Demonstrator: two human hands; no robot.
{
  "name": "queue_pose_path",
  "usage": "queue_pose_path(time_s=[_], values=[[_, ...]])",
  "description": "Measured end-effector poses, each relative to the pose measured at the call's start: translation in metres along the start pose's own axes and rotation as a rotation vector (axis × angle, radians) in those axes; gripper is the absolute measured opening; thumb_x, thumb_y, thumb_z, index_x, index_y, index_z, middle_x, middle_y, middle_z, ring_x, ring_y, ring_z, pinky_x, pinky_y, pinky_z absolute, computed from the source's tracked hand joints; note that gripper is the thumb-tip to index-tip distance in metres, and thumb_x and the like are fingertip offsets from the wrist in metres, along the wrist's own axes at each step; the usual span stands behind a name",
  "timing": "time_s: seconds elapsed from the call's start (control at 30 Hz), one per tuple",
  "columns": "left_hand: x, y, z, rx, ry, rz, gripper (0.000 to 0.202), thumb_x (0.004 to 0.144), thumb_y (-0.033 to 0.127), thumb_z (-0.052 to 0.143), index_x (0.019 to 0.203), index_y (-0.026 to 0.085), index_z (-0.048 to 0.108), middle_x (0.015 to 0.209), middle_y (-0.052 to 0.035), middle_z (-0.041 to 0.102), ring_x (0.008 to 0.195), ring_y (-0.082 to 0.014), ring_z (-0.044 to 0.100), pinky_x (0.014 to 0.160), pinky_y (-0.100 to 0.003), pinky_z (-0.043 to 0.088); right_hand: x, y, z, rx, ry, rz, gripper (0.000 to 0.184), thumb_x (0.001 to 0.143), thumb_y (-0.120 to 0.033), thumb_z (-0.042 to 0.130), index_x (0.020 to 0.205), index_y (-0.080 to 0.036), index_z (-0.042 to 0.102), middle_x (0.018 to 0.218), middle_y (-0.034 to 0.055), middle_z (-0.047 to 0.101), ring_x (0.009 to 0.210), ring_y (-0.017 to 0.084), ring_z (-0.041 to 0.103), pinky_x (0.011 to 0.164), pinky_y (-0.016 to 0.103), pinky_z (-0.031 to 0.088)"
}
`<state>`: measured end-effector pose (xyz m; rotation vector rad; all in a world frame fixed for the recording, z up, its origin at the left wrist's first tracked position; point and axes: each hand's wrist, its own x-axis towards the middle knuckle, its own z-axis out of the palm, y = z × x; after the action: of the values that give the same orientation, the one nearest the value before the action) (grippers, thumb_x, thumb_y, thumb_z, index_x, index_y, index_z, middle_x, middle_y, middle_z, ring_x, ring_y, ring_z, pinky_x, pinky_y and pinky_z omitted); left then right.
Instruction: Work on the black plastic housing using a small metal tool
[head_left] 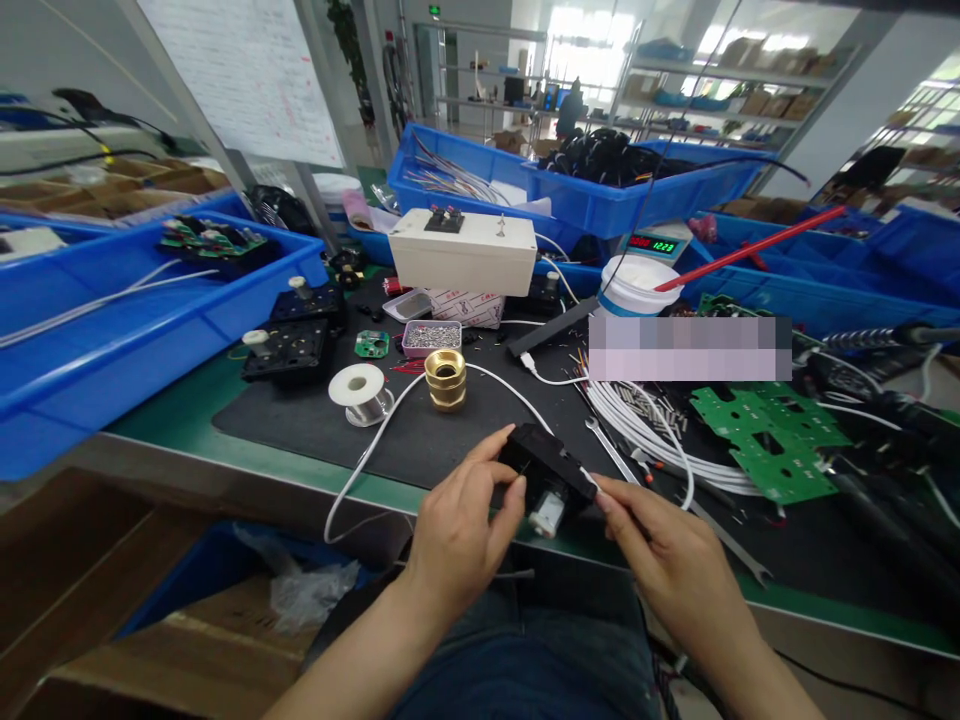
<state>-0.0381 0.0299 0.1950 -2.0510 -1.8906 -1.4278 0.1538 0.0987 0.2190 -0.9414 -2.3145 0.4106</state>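
My left hand [461, 515] grips a black plastic housing [546, 452] by its left side, over the bench's front edge. A white block-like part [550, 512] shows on the housing's underside. My right hand [664, 535] has thumb and forefinger closed at the housing's right end, where a white cable lies along its edge. Whether the fingers pinch the cable or the housing rim is hard to see. Behind the housing a white cable [367, 455] loops over the mat past a brass fitting [446, 382]. A solder wire spool [360, 395] stands left of the fitting.
Right of my hands lie a coiled white cable [637, 420], wrenches [611, 452] and green circuit boards [776, 440]. Farther back are a cream box [463, 252], a white tub [640, 285] and blue bins [600, 200]. More black housings [289, 345] sit left.
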Motion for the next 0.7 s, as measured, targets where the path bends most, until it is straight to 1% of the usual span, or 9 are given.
queue_pose_path(time_s=[0.1,0.17,0.23,0.37,0.43,0.5,0.57,0.63,0.7], values=[[0.003,0.005,0.004,0.059,0.003,-0.031,0.010,0.092,0.021,0.052,0.101,0.016,0.051,0.125,-0.0146,0.055,0.114,-0.0231,0.056,0.094,-0.037,0.050,-0.001,0.003,-0.002,0.063,-0.063,0.019,0.024,0.092,-0.027,0.045,0.098,-0.019,0.067,0.082,0.0031,0.072,0.065,0.013,0.067,0.065,0.021,0.056],[0.004,0.007,0.005,0.067,0.014,-0.040,0.008,0.092,0.018,0.050,0.100,0.016,0.051,0.124,-0.0139,0.055,0.113,-0.0223,0.056,0.094,-0.036,0.050,-0.002,0.004,-0.003,0.092,-0.081,0.037,0.024,0.092,-0.028,0.045,0.097,-0.021,0.067,0.080,0.0026,0.072,0.064,0.013,0.067,0.064,0.021,0.056],[0.005,0.007,0.004,0.044,0.010,-0.035,0.007,0.093,0.013,0.047,0.098,0.016,0.052,0.125,-0.0145,0.055,0.115,-0.0211,0.055,0.095,-0.034,0.049,-0.002,0.004,-0.003,0.092,-0.059,0.046,0.025,0.092,-0.029,0.045,0.096,-0.020,0.068,0.077,0.0028,0.072,0.062,0.013,0.066,0.062,0.020,0.055],[0.004,0.005,-0.002,-0.020,-0.058,-0.001,0.012,0.093,0.008,0.044,0.098,0.014,0.053,0.132,-0.0183,0.048,0.120,-0.0210,0.051,0.098,-0.033,0.046,0.001,0.006,0.000,0.079,-0.007,0.054,0.026,0.092,-0.030,0.045,0.095,-0.017,0.067,0.070,0.0022,0.070,0.057,0.012,0.064,0.058,0.019,0.053],[0.003,0.005,-0.005,-0.053,-0.093,0.005,0.013,0.093,0.008,0.042,0.097,0.015,0.052,0.135,-0.0188,0.046,0.121,-0.0208,0.050,0.099,-0.033,0.046,0.005,0.007,0.002,0.089,-0.024,0.068,0.025,0.092,-0.031,0.045,0.094,-0.018,0.067,0.069,0.0016,0.069,0.057,0.012,0.064,0.058,0.019,0.053],[0.002,0.007,-0.007,-0.081,-0.113,-0.012,0.013,0.093,0.008,0.041,0.094,0.015,0.052,0.136,-0.0183,0.045,0.124,-0.0207,0.047,0.100,-0.034,0.045,0.008,0.008,0.004,0.104,-0.055,0.098,0.026,0.092,-0.032,0.045,0.093,-0.019,0.067,0.073,0.0022,0.070,0.062,0.013,0.066,0.059,0.020,0.053],[0.002,0.009,-0.007,-0.090,-0.114,-0.045,0.011,0.093,0.012,0.041,0.094,0.016,0.051,0.136,-0.0179,0.045,0.126,-0.0216,0.045,0.102,-0.037,0.044,0.010,0.008,0.006,0.123,-0.082,0.127,0.027,0.092,-0.033,0.044,0.094,-0.019,0.067,0.077,0.0033,0.071,0.065,0.014,0.066,0.060,0.021,0.053],[0.003,0.011,-0.007,-0.076,-0.113,-0.086,0.008,0.092,0.022,0.046,0.096,0.016,0.050,0.134,-0.0187,0.046,0.124,-0.0246,0.046,0.099,-0.041,0.046,0.010,0.007,0.007,0.145,-0.109,0.141,0.028,0.092,-0.035,0.044,0.094,-0.019,0.067,0.077,0.0037,0.071,0.064,0.014,0.066,0.058,0.022,0.052],[0.004,0.012,-0.005,-0.045,-0.110,-0.119,0.016,0.092,0.031,0.050,0.098,0.016,0.049,0.131,-0.0189,0.047,0.121,-0.0270,0.049,0.093,-0.044,0.050,0.009,0.005,0.007,0.156,-0.124,0.135,0.028,0.092,-0.035,0.044,0.093,-0.020,0.067,0.074,0.0032,0.070,0.061,0.014,0.065,0.057,0.022,0.052]])
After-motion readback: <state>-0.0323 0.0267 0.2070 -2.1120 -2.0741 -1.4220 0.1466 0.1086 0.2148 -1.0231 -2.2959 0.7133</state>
